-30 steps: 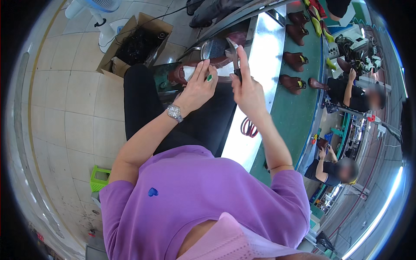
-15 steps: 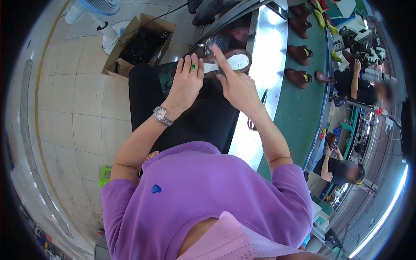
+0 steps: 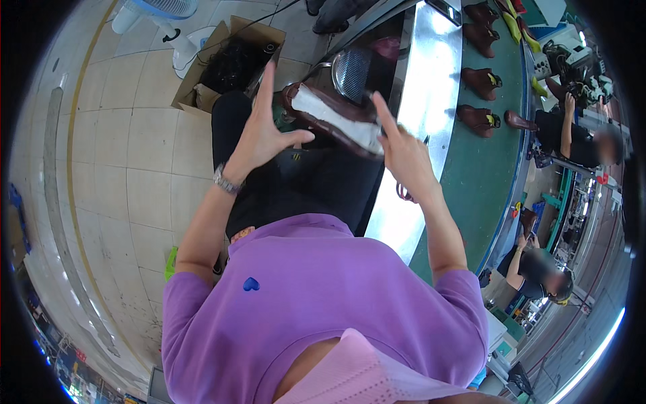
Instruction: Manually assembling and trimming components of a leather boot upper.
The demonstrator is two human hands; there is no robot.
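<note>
A brown leather shoe (image 3: 336, 122) lies bottom up above my lap, its white underside showing, its right end tilted toward me. My left hand (image 3: 264, 138) is open beside its left end, fingers pointing up and thumb stretched out, holding nothing. At the shoe's right end is my right hand (image 3: 409, 158), index finger extended and the other fingers curled. A dark, blurred bit shows by that index fingertip; what the hand grips is not clear. Behind the shoe stands a round perforated metal piece (image 3: 351, 74).
A shiny metal ledge (image 3: 431, 81) runs along my right, with red-handled scissors (image 3: 404, 192) partly behind my wrist. Several brown shoes (image 3: 479, 121) stand on the green bench (image 3: 464, 182). To the left are an open cardboard box (image 3: 195, 87) and a fan (image 3: 161, 8). People work farther right.
My left hand has lifted off the shoe and moved left, its fingers and thumb spreading. The shoe's right end has swung toward me. My right hand has shifted right and toward me.
</note>
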